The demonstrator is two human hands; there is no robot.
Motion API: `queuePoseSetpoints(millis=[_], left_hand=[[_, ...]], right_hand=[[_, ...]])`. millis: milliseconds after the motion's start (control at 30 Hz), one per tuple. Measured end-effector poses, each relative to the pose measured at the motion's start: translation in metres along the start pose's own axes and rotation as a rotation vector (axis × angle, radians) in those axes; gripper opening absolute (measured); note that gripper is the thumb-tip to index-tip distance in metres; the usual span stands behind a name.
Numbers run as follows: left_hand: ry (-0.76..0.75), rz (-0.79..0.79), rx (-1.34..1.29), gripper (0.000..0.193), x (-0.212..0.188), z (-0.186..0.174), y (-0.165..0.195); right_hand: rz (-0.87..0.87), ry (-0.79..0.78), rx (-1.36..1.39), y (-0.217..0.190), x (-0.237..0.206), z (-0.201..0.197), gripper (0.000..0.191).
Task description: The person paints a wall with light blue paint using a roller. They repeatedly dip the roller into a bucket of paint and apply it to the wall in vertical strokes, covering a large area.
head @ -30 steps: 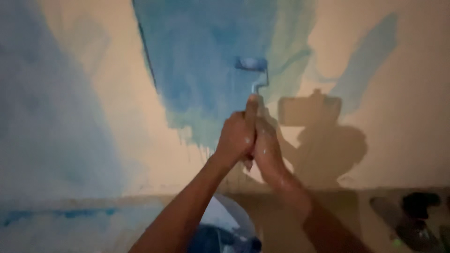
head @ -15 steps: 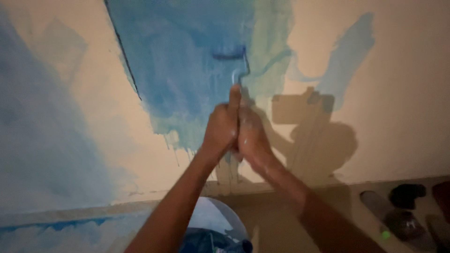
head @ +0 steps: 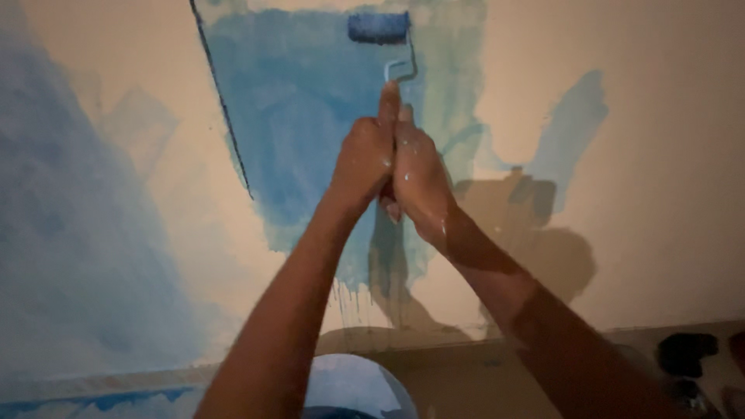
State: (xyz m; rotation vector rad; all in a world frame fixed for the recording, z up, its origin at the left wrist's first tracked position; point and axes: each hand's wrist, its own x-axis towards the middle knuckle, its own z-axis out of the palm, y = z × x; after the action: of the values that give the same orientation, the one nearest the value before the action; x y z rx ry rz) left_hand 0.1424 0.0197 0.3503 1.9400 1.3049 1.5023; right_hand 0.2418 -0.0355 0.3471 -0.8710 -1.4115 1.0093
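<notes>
We see the wall (head: 660, 155), cream with a big blue patch (head: 295, 132). Both our hands, left hand (head: 363, 159) and right hand (head: 419, 174), are closed together around the roller (head: 379, 27) handle; the roller sits straight above them, its sleeve horizontal against the wall.

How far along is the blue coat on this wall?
Done: a blue patch covers the middle of the wall, with drips at its lower edge, and a paler blue area lies at left. In hand: the left hand and right hand together grip the roller at the patch's top. Left: bare beige wall to the right and between the blue areas.
</notes>
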Motion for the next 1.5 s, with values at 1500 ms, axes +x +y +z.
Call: queuePoseSetpoints(millis=[1500], left_hand=[[-0.203, 0.201, 0.042, 0.088, -0.115, 0.06, -0.086]], right_hand=[[0.283, 0.073, -0.04, 0.107, -0.081, -0.011, 0.067]])
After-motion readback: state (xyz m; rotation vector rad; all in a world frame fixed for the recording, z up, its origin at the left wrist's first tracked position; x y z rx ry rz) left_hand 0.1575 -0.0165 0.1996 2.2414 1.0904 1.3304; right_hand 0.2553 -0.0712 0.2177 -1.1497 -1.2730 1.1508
